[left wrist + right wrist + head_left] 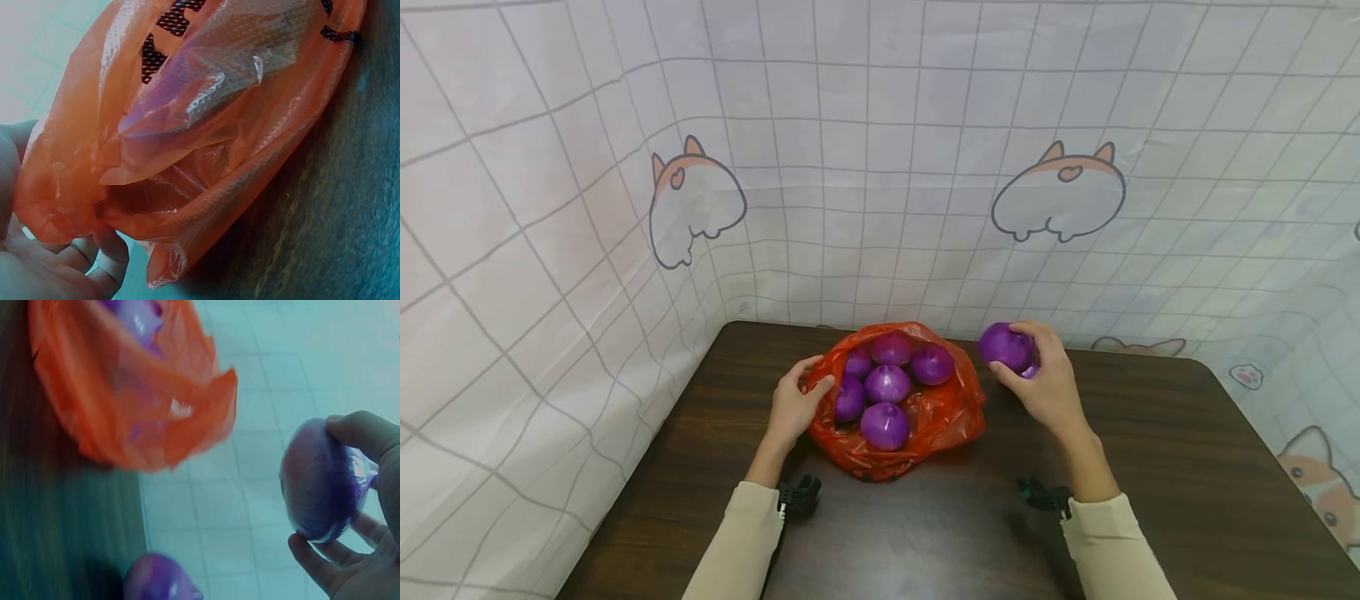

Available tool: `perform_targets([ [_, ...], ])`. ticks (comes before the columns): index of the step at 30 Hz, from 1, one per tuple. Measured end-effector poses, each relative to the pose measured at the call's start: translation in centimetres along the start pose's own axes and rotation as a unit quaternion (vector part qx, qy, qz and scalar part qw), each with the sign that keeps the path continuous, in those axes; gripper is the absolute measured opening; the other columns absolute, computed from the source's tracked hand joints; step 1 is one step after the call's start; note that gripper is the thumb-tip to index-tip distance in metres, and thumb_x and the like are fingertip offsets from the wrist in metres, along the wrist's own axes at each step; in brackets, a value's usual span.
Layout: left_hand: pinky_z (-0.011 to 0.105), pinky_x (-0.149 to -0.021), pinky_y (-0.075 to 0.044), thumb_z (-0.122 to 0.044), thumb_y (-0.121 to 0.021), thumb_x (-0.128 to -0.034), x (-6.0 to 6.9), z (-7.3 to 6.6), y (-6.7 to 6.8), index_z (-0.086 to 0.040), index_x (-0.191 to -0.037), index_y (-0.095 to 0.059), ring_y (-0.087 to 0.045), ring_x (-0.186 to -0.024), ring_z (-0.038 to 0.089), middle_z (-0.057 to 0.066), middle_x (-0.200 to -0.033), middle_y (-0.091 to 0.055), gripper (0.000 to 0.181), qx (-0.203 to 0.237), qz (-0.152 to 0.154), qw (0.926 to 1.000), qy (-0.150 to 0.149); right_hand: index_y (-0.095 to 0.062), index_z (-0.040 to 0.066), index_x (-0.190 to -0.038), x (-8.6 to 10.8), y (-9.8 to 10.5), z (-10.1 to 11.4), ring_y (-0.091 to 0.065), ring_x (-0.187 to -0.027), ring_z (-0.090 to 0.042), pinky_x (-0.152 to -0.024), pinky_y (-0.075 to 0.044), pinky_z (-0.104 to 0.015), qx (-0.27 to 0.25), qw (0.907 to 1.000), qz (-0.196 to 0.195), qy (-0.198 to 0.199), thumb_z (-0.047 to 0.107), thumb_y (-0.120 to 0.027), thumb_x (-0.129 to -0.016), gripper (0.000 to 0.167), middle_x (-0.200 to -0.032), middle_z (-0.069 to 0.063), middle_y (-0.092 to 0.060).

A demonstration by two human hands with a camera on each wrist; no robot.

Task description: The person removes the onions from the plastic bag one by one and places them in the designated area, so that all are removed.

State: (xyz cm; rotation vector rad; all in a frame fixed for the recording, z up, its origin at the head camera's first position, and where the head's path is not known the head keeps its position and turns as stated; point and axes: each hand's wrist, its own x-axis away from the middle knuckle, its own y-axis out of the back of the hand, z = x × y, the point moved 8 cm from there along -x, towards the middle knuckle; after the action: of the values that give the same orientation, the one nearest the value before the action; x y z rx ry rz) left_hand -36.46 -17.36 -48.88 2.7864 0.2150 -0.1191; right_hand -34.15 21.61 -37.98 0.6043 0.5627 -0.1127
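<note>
Red bag (958,417): sits on the dark table (1150,442), mouth upward; six purple onions (887,384) show inside, their weight probably steadying the thin film.
Left hand (793,404): at the bag's left rim, thumb over the edge and fingers outside, film pinched between; likely this holds the mouth spread.
Right hand (1047,383): to the right of the bag, thumb and fingers parted about as wide as the onion they grip.
Held onion (325,481): right of the bag and apart from it, between thumb and fingertips, on their bag-facing side; it appears off the table. The grip across its sides seems chosen to suit its roundness.
Loose onion (159,580): on the table right of the bag, mostly hidden behind the right hand in the head view.
</note>
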Motion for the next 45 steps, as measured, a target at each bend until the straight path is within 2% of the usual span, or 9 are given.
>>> perform_targets([
  [3, 0.028, -0.076, -0.052, -0.029, -0.071, -0.0965, 0.1, 0.0, 0.0, -0.020, -0.140, -0.061, -0.063, -0.097, 0.027, 0.015, -0.124, -0.063, 0.046, -0.001, 0.000, 1.0000, -0.001, -0.055, 0.006, -0.135, 0.3, 1.0, -1.0, -0.054, -0.120, -0.038, -0.094, -0.052, -0.056, 0.013, 0.9999, -0.008, -0.007, 0.013, -0.084, -0.083, 0.060, -0.141, -0.021, -0.049],
  [6, 0.029, -0.076, -0.052, -0.030, -0.071, -0.0966, 0.2, -0.1, 0.0, -0.021, -0.140, -0.061, -0.063, -0.097, 0.027, 0.015, -0.125, -0.063, 0.045, 0.000, 0.001, 1.0000, 0.001, -0.055, 0.007, -0.136, 0.6, 1.9, -2.1, -0.055, -0.119, -0.037, -0.092, -0.052, -0.035, 0.032, 0.9992, -0.011, -0.019, 0.014, -0.084, -0.085, 0.059, -0.141, -0.020, -0.049],
  [9, 0.030, -0.077, -0.053, -0.030, -0.071, -0.0967, 0.2, 0.0, 0.0, -0.022, -0.140, -0.061, -0.063, -0.098, 0.027, 0.014, -0.125, -0.063, 0.045, 0.000, 0.001, 1.0000, 0.002, -0.054, 0.007, -0.137, 1.1, 2.7, -3.2, -0.055, -0.119, -0.038, -0.087, -0.044, -0.014, 0.044, 0.9985, -0.015, -0.028, 0.016, -0.083, -0.086, 0.059, -0.141, -0.020, -0.049],
  [11, 0.030, -0.077, -0.053, -0.031, -0.071, -0.0966, 0.2, -0.1, 0.0, -0.022, -0.140, -0.061, -0.063, -0.098, 0.028, 0.014, -0.124, -0.063, 0.046, 0.000, 0.000, 1.0000, 0.002, -0.055, 0.007, -0.137, 1.3, 3.3, -3.8, -0.055, -0.118, -0.037, -0.085, -0.039, -0.008, 0.048, 0.9980, -0.021, -0.034, 0.016, -0.083, -0.086, 0.059, -0.141, -0.020, -0.049],
  [20, 0.034, -0.080, -0.056, -0.030, -0.071, -0.0967, 0.1, 0.1, -0.1, -0.021, -0.140, -0.061, -0.064, -0.099, 0.027, 0.015, -0.125, -0.063, 0.046, 0.007, 0.000, 1.0000, 0.002, -0.057, 0.005, -0.135, 2.0, 5.2, -6.5, -0.052, -0.114, -0.032, -0.084, -0.037, -0.010, 0.072, 0.9950, -0.054, -0.044, 0.012, -0.085, -0.083, 0.060, -0.133, -0.022, -0.052],
  [26, 0.036, -0.082, -0.057, -0.028, -0.071, -0.0968, 0.1, 0.0, -0.1, -0.020, -0.140, -0.061, -0.065, -0.100, 0.028, 0.016, -0.125, -0.063, 0.045, 0.012, 0.001, 0.9999, 0.001, -0.057, 0.004, -0.136, 2.4, 5.8, -8.6, -0.051, -0.117, -0.035, -0.083, -0.037, -0.007, 0.075, 0.9938, -0.056, -0.059, 0.013, -0.085, -0.083, 0.060, -0.135, -0.023, -0.050],
  [36, 0.035, -0.082, -0.057, -0.028, -0.071, -0.0969, 0.2, 0.0, 0.0, -0.020, -0.139, -0.062, -0.064, -0.100, 0.027, 0.015, -0.126, -0.063, 0.044, 0.008, -0.004, 1.0000, 0.003, -0.057, 0.000, -0.134, 2.4, 6.6, -11.5, -0.052, -0.119, -0.038, -0.087, -0.037, -0.018, 0.100, 0.9901, -0.065, -0.073, 0.015, -0.085, -0.083, 0.060, -0.134, -0.025, -0.052],
  [41, 0.037, -0.083, -0.057, -0.028, -0.071, -0.0969, 0.2, 0.0, 0.1, -0.021, -0.140, -0.061, -0.065, -0.100, 0.028, 0.015, -0.126, -0.063, 0.044, 0.011, -0.003, 0.9999, 0.003, -0.054, -0.002, -0.137, 2.3, 6.3, -13.0, -0.051, -0.119, -0.042, -0.093, -0.047, -0.048, 0.101, 0.9889, -0.051, -0.096, 0.017, -0.082, -0.086, 0.061, -0.135, -0.029, -0.050],
  [45, 0.036, -0.082, -0.058, -0.028, -0.071, -0.0971, 0.1, 0.0, 0.0, -0.020, -0.140, -0.062, -0.065, -0.100, 0.028, 0.015, -0.125, -0.063, 0.044, 0.013, -0.001, 0.9999, 0.003, -0.052, -0.003, -0.138, 2.4, 6.0, -14.2, -0.049, -0.121, -0.047, -0.098, -0.043, -0.064, 0.095, 0.9874, -0.041, -0.120, 0.018, -0.081, -0.087, 0.062, -0.137, -0.031, -0.048],
])
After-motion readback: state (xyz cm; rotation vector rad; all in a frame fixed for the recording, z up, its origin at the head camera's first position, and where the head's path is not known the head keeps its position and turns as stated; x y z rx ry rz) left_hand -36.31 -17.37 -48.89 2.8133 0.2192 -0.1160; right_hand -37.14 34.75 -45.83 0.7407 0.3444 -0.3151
